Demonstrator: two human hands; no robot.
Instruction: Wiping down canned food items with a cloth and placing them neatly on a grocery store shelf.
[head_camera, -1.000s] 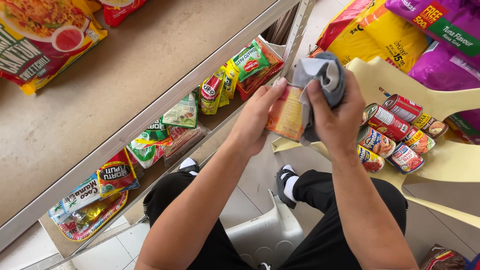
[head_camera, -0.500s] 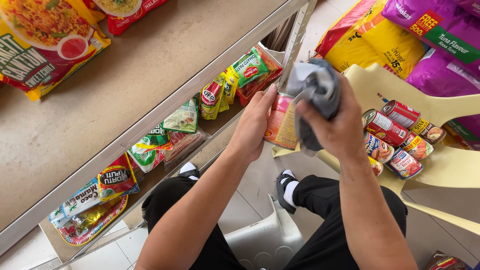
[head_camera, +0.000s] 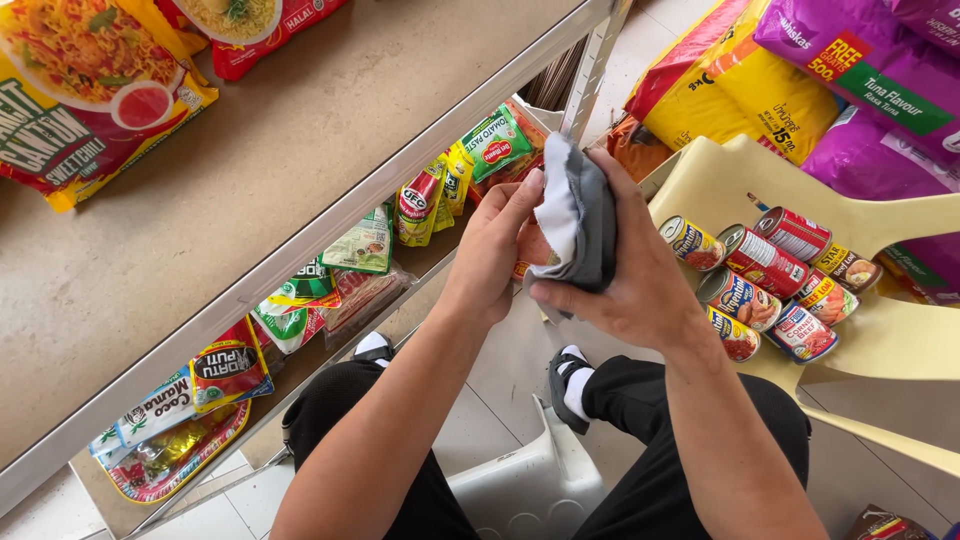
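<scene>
My left hand (head_camera: 492, 250) grips a small orange sachet pack (head_camera: 531, 246) in front of me, beside the shelf edge. Over that pack my right hand (head_camera: 625, 275) presses a folded grey and white cloth (head_camera: 580, 215), which hides most of the pack. Both hands are held above my knees, between the metal shelf and a cream plastic chair.
A metal shelf (head_camera: 330, 120) with noodle packs (head_camera: 85, 110) on top and sauce pouches (head_camera: 430, 195) on a lower level is at the left. Several tins (head_camera: 765, 280) lie on the cream plastic chair (head_camera: 900, 340) at right. Big pet food bags (head_camera: 850, 70) stand behind.
The hands have shifted slightly toward the shelf, and the cloth has moved over the pack, covering more of its face than before.
</scene>
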